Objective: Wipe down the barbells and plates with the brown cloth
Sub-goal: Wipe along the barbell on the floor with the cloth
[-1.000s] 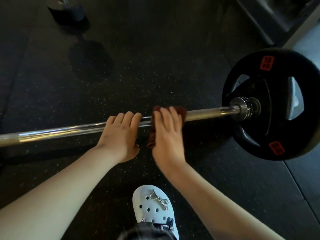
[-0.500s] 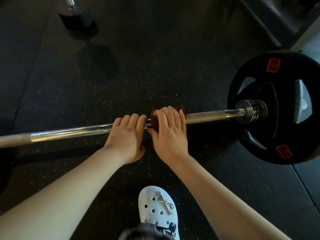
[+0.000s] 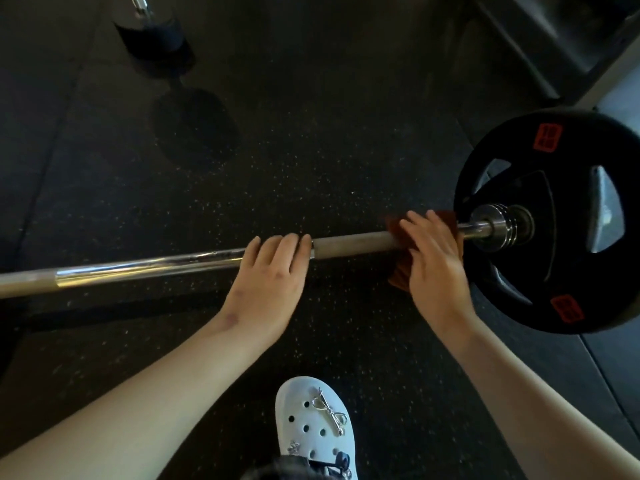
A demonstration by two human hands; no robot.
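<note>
Head view: we see a barbell [image 3: 138, 268] lying across the dark speckled floor [image 3: 311, 150], running from the left edge to the right. Far left, another weight [image 3: 152, 32] stands on the floor. The left hand [image 3: 266, 282] rests on the bar near its middle, its fingers [image 3: 277, 247] curled over the steel and gripping it. Nearer us, a white clog [image 3: 311, 420] points toward the bar. Further right, the brown cloth [image 3: 399, 274] is draped over the bar, and the right hand [image 3: 436, 268] holds it there, fingers [image 3: 419, 225] wrapped over cloth and bar together. Just beside that hand, a black plate [image 3: 512, 299] with red labels [image 3: 547, 137] sits on the bar's right end.
</note>
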